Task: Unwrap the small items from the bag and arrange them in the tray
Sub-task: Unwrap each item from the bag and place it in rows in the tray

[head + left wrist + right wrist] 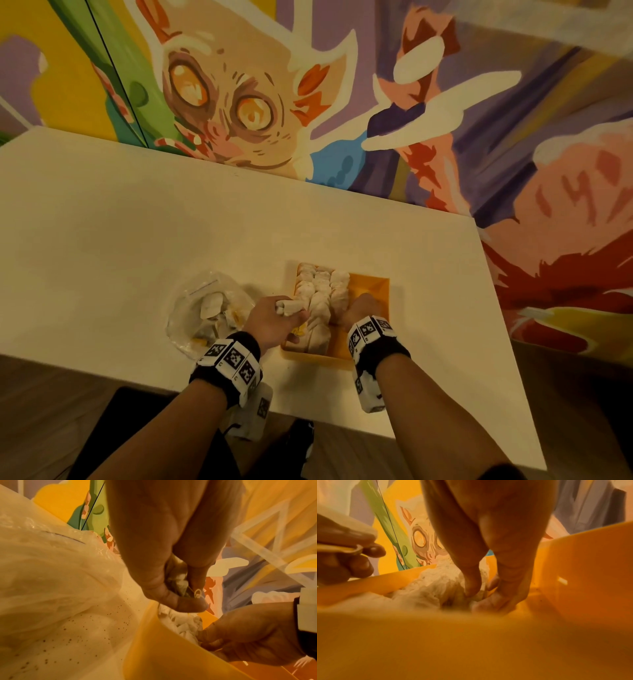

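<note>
Orange tray (371,287) on table (137,222), left part filled: three rows of pale unwrapped items (320,291) packed side by side, right part bare. Right hand (359,308) inside tray, fingertips (471,588) pinching item at row's edge, apparently seating it. Left hand (274,318) at tray's left rim, fingers curled round crumpled wrapper (178,581) (maybe with piece inside, cannot tell). Clear bag (209,308) just left, several items inside. Judged past halfway; more unwrapping left.
</note>
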The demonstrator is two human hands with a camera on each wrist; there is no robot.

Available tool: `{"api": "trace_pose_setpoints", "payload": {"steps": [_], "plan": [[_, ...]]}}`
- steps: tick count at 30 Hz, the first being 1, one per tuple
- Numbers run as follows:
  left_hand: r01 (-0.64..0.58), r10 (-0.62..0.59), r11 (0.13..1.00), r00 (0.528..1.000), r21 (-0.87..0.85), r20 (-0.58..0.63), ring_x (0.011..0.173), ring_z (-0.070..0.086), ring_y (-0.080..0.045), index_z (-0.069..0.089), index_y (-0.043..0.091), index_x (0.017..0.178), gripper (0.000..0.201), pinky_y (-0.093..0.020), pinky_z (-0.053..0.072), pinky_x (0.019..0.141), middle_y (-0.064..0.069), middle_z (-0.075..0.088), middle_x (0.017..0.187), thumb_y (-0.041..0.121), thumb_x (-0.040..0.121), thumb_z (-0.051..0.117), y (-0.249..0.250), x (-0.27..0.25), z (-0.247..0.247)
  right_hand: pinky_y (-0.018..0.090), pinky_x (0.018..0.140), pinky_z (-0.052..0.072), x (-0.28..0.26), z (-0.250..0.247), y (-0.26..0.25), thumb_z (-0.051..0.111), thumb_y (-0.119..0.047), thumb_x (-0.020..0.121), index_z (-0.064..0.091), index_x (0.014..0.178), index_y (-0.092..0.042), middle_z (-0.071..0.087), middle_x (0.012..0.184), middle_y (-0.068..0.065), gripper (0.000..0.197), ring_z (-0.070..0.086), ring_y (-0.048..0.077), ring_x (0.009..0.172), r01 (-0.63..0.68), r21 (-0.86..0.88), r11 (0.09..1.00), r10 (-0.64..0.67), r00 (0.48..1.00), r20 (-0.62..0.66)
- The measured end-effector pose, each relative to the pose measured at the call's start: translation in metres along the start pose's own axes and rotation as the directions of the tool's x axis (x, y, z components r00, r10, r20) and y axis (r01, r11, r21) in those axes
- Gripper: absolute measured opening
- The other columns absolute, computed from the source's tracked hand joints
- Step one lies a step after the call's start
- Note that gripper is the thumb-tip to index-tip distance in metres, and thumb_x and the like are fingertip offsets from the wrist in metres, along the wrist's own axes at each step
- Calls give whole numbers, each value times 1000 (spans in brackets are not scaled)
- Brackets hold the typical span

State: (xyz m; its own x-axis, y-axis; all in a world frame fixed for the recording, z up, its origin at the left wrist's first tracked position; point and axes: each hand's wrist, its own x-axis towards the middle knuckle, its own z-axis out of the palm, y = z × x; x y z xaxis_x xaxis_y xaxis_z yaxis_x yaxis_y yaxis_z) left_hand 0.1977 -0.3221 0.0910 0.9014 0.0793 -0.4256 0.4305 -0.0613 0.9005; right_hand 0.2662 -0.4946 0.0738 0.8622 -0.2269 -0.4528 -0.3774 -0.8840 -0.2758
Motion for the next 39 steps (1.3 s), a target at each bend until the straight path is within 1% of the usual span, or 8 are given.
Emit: {"api": "trace_pose_setpoints", "payload": {"steps": [3,9,17,20,23,26,34,39], "plan": [[5,-5,1000,1000,-14,-3,65,60,-21,67,3,83,6,-33,56,56,-9,59,74,6,84,72,1,-2,1,21,41,26,-1,2,-2,58,-38,93,64,95,-7,56,87,8,32,49,20,65,-2,83,997,3,1000,-6],[41,-42,997,999,-63,-16,70,61,-23,66,5,82,7,-35,57,58,-11,59,78,5,84,72,4,-3,0,21,40,24,-3,-2,-1,56,-39,95,57,84,-13,49,72,2,28,37,10,52,15,80,997,-14,1000,-11],[71,-78,958,997,-278,-12,72,62,-22,64,-1,88,3,-39,61,66,-13,61,82,0,87,67,14,-14,-6,31,63,47,-19,-4,3,54,-23,92,50,122,-11,60,116,13,33,63,28,96,46,196,979,-36,998,-57],[59,-77,929,996,-366,-36,68,64,-18,59,-1,89,7,-39,61,66,-8,61,77,1,89,65,20,-20,-8,29,67,55,-33,-3,2,57,-21,90,52,108,-20,63,108,6,19,62,18,84,201,376,905,-153,976,-153],[38,-55,914,998,-404,-30,67,67,-20,57,0,87,9,-38,61,66,-10,64,77,4,91,64,27,-26,-9,8,62,45,-59,-8,-8,60,-18,92,60,97,-18,64,95,-8,5,59,6,81,386,544,745,-325,922,-209],[32,-44,902,999,-431,-18,78,69,-24,63,-5,87,14,-37,61,67,-13,70,86,7,94,61,34,-33,-11,24,67,51,-84,-8,-21,66,-25,90,66,91,-21,68,92,-5,4,65,17,85,410,730,548,-472,871,-134],[51,-48,886,999,-461,17,85,69,-27,64,-4,96,21,-42,61,69,-15,70,98,16,97,57,36,-51,-15,37,72,59,-105,-2,-18,79,-20,78,70,88,-21,68,83,-4,13,67,10,79,431,728,533,-491,858,-149],[55,-56,881,998,-470,13,73,69,-26,64,-3,93,18,-47,60,74,-12,69,84,15,95,60,36,-59,-13,37,74,59,-112,-9,-12,77,-11,80,71,86,-19,69,79,-3,12,68,9,76,415,764,494,-461,870,-175]]}}
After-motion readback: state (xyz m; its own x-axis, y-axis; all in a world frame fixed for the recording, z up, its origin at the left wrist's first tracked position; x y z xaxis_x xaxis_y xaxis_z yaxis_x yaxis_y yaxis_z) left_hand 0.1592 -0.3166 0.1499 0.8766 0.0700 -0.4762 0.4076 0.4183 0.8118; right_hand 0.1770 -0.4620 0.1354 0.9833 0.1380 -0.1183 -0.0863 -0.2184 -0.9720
